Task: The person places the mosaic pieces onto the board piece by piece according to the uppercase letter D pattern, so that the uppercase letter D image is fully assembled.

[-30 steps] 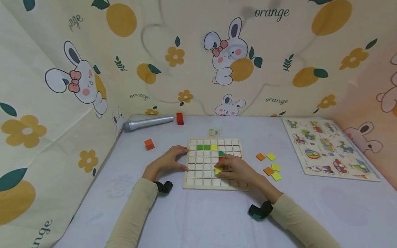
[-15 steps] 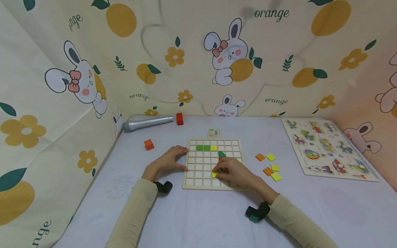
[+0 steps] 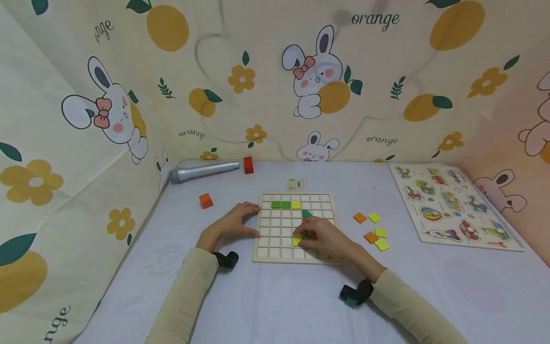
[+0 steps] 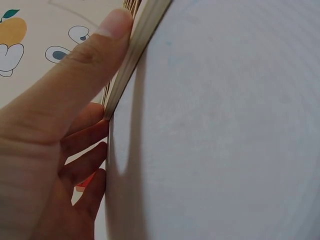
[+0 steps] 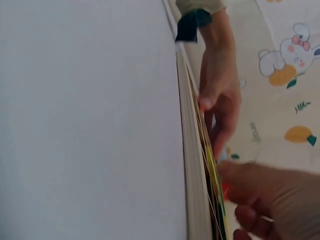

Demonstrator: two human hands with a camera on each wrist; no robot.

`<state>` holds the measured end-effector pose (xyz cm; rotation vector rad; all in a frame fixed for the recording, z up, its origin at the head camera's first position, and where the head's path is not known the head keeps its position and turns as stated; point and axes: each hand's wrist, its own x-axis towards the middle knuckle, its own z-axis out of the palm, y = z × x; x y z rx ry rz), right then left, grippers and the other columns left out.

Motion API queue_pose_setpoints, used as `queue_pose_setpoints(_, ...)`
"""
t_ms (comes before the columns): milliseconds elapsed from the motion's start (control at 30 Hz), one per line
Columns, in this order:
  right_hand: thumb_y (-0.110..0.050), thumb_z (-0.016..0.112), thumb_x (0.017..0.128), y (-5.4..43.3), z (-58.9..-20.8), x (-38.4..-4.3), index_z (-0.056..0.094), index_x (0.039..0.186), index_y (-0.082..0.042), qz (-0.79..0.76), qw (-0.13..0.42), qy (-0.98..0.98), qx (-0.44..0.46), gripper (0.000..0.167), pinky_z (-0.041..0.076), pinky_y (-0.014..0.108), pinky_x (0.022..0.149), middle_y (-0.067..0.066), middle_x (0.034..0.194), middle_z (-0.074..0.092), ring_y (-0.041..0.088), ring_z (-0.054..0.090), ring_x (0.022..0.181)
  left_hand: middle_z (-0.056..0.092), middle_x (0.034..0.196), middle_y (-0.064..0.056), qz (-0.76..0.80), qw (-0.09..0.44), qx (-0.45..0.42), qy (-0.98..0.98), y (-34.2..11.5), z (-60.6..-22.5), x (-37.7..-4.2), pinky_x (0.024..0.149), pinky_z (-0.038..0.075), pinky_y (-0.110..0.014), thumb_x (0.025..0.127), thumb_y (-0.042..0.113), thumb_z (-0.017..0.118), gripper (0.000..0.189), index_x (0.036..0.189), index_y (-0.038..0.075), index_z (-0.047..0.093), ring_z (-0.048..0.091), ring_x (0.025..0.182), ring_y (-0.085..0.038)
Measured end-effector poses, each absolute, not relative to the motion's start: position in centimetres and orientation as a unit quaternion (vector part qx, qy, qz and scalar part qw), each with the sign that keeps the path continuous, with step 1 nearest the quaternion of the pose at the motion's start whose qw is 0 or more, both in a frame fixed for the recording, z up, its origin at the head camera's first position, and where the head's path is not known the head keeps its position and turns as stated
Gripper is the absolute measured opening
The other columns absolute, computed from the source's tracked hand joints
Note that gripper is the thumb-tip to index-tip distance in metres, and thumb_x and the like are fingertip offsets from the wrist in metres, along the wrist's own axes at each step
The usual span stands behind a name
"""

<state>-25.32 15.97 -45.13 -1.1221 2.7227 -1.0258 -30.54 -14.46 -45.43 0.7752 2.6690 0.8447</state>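
A light wooden grid board lies at the middle of the table. My left hand rests at its left side, thumb and fingertips touching the rim; the left wrist view shows the thumb against the board's edge. Over the lower middle cells, my right hand pinches a square yellow tile, partly covered by the fingers. Two green tiles and one yellow tile sit in an upper row. A rounded dark green tile is placed farther right; pieces below it are mostly hidden.
Right of the board lie loose orange tiles and yellow tiles. A picture puzzle board is at the far right. Back left are a grey microphone, a red block and an orange block. A small printed card lies behind the board.
My right hand has moved slightly left with the yellow tile over the board, then stayed nearly still. The left hand keeps its place at the rim.
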Motion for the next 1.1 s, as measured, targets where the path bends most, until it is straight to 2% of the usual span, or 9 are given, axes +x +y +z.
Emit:
queue_pose_setpoints(300,-0.014,0.075,0.079,19.3,-43.8,-26.6,0.067,0.108,-0.006,-0.374,-0.035,0.868,-0.323,0.031,0.049,0.027,0.066,0.007,0.101,0.063,0.019,0.053,0.080,0.038,0.144,-0.006,0.289,0.123,0.262,0.913,-14.5,-45.7,-30.6,0.111,0.024,-0.044,0.071,0.044,0.079,0.084,0.139,0.011,0.043,0.028,0.134,-0.025)
queue_pose_setpoints(667,-0.016,0.071,0.083,26.2,-43.8,-27.7,0.067,0.109,-0.009,-0.358,-0.084,0.907,-0.206,0.026,0.049,0.032,0.072,0.009,0.104,0.065,0.020,0.052,0.088,0.039,0.144,-0.006,0.293,0.117,0.265,0.911,-14.4,-45.8,-30.7,0.111,0.023,-0.045,0.070,0.043,0.079,0.083,0.138,0.010,0.044,0.028,0.134,-0.026)
queue_pose_setpoints(833,-0.017,0.070,0.084,28.2,-44.1,-27.9,0.067,0.108,-0.007,-0.348,-0.067,0.923,-0.151,0.026,0.047,0.029,0.072,0.010,0.102,0.064,0.021,0.052,0.087,0.037,0.145,-0.005,0.292,0.122,0.255,0.914,-14.5,-45.7,-30.6,0.111,0.024,-0.045,0.071,0.043,0.079,0.083,0.139,0.012,0.043,0.028,0.135,-0.025)
queue_pose_setpoints(1100,-0.023,0.075,0.079,29.4,-45.0,-28.4,0.066,0.106,-0.002,-0.304,-0.028,0.946,-0.110,0.035,0.045,0.040,0.081,0.012,0.098,0.063,0.027,0.050,0.090,0.037,0.144,-0.005,0.288,0.122,0.254,0.915,-14.5,-45.6,-30.6,0.111,0.024,-0.045,0.070,0.045,0.078,0.084,0.140,0.013,0.043,0.028,0.134,-0.025)
